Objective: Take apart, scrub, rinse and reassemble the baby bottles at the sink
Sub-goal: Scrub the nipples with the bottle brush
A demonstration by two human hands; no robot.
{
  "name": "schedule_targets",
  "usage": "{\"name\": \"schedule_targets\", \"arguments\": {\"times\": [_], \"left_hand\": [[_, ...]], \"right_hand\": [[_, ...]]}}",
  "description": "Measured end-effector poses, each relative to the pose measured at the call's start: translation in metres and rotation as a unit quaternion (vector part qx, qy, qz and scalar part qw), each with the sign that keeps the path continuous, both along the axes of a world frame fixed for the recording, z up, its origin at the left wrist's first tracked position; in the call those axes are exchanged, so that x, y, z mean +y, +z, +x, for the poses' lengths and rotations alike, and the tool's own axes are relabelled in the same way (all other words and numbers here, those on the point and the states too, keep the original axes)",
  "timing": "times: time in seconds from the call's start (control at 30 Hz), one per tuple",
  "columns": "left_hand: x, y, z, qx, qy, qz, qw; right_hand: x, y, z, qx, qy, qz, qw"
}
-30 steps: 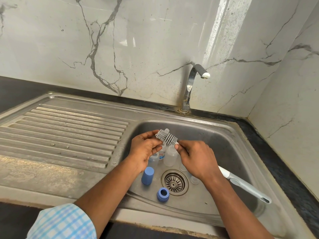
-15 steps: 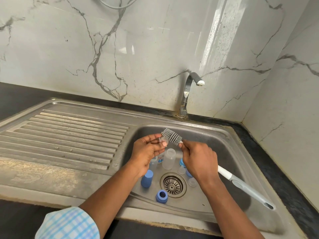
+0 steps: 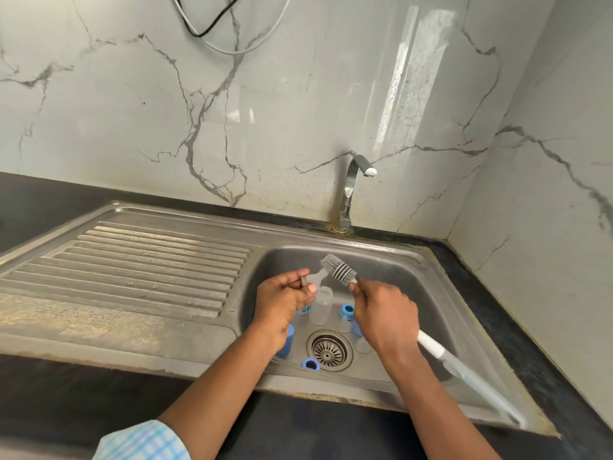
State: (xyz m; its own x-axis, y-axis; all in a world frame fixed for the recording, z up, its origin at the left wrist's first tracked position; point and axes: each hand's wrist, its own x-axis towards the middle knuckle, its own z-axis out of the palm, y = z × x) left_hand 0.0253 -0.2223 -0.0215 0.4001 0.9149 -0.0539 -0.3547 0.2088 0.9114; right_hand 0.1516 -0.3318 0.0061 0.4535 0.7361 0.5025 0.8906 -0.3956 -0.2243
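Note:
My left hand pinches a small clear bottle teat over the sink basin. My right hand grips a bottle brush by its shaft; the grey bristle head touches the teat's tip and the white handle sticks out to the lower right. Below stands a clear bottle body. A blue cap, a blue ring, another blue ring and clear teats lie around the drain.
The tap stands behind the basin, with no water running. A ribbed steel drainboard lies to the left. Black counter runs along the front and right, marble walls meet at the right corner, and cables hang above.
Both hands have drawn slightly apart and the brush head now sits right of the teat instead of over my left fingers. The camera has tilted up, showing more wall and the cables.

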Motion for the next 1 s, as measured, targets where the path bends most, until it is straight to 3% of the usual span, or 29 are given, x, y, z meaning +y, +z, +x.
{"name": "schedule_targets", "arguments": {"times": [0.1, 0.4, 0.83, 1.0], "left_hand": [[-0.008, -0.001, -0.005, -0.016, 0.007, -0.018, 1.000], [-0.029, -0.002, -0.013, -0.020, 0.007, -0.056, 0.998], [-0.022, 0.001, -0.015, -0.054, -0.017, -0.140, 0.989], [-0.009, 0.003, -0.014, -0.109, -0.033, -0.167, 0.979]], "right_hand": [[-0.011, 0.002, 0.006, 0.014, -0.017, 0.026, 0.999], [-0.030, -0.027, -0.009, -0.057, 0.092, 0.002, 0.994], [-0.029, -0.022, -0.003, -0.095, 0.091, 0.081, 0.988], [-0.018, -0.015, 0.003, -0.094, 0.099, 0.096, 0.986]]}}
